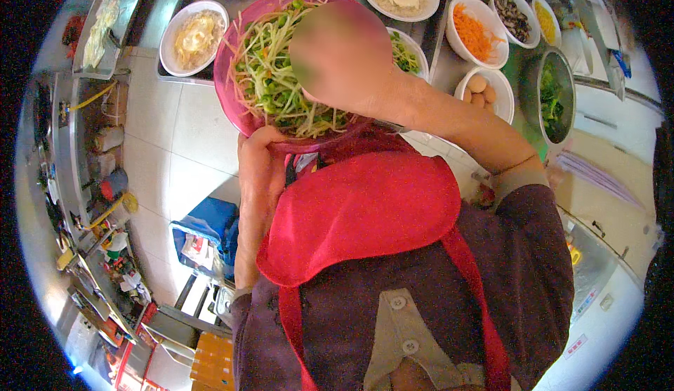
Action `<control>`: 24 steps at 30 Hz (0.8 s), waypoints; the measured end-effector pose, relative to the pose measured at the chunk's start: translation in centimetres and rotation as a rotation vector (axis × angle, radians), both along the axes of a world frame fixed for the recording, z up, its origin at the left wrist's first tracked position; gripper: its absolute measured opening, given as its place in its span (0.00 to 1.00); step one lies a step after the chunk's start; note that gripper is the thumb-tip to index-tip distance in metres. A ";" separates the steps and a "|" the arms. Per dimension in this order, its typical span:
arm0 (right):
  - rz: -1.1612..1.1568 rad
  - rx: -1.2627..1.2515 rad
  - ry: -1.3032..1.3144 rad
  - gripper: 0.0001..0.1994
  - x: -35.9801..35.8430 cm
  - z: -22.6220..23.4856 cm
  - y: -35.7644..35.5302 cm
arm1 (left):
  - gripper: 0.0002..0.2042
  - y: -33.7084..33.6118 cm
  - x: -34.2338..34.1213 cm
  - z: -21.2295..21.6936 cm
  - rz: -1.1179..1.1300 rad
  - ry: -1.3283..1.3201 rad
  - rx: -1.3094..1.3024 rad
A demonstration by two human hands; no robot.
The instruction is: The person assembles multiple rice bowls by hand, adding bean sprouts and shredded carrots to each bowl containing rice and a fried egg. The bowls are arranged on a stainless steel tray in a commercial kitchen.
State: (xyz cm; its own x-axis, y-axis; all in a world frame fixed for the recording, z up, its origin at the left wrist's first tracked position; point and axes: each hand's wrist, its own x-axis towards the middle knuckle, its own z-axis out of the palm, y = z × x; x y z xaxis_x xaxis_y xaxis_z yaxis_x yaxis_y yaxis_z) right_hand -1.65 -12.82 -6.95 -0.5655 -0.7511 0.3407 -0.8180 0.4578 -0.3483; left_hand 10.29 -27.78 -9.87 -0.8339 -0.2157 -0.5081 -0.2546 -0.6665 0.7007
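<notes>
A pink bowl (pixel 226 85) full of sprouts mixed with green shreds (pixel 277 75) is held tilted in front of my red apron (pixel 365 208). My left hand (pixel 261 145) grips its near left rim from below, with the fingers partly hidden under it. My right hand (pixel 347 68) is over the right side of the sprouts. Its fingers are smeared, so whether they hold any cannot be made out. Just right of that hand, partly covered by it, is a white bowl with similar greens (pixel 404 55).
White bowls of rice topped with egg (pixel 193 36) stand along the counter. To the right are shredded carrot (pixel 474 33), dark mushroom strips (pixel 514 17), brown eggs (pixel 479 90) and a metal bowl of leafy greens (pixel 552 100). A blue bin (pixel 210 229) stands on the floor at left.
</notes>
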 end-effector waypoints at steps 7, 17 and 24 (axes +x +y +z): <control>-0.059 -0.298 -0.247 0.14 -1.8 2.0 2.2 | 0.26 0.9 -0.1 -1.4 -0.009 0.058 0.055; -0.134 -0.369 -0.543 0.17 -3.4 4.0 5.1 | 0.27 1.5 -0.5 -3.7 -0.038 0.057 0.100; -0.303 -0.502 -0.819 0.12 -6.4 8.8 9.5 | 0.30 2.3 -1.6 -4.6 -0.024 0.034 0.126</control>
State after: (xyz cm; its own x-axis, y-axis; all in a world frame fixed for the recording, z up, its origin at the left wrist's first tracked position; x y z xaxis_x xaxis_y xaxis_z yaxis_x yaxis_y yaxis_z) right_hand -8.07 -3.33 1.89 -0.9108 -0.4129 -0.0009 -0.1136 0.2527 -0.9609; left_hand 8.70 -25.46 -14.49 -0.8555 -0.1316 -0.5009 -0.2490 -0.7435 0.6206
